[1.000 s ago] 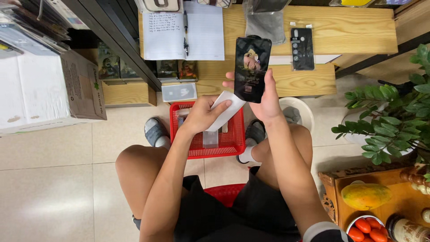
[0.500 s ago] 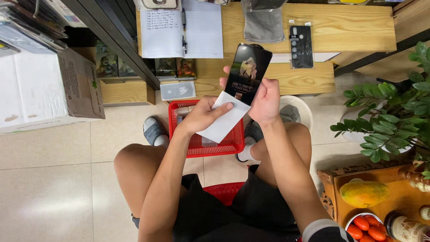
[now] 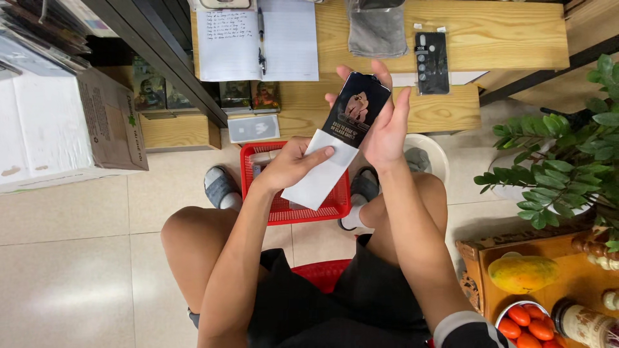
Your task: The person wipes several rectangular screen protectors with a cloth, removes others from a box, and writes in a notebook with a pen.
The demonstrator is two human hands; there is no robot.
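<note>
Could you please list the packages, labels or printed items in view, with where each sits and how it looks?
Black flat package: upright in the right hand, picture on its front.
White sleeve: pinched by the left hand, below the black package.
Cardboard box: on the floor at left, brown flap, white top.
Black card package: flat on the wooden table.
Open notebook: on the table, handwritten white pages.

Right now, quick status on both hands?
Left hand pinching white sleeve. Right hand cradling black glass panel. Red basket below, nothing blocking.
</note>
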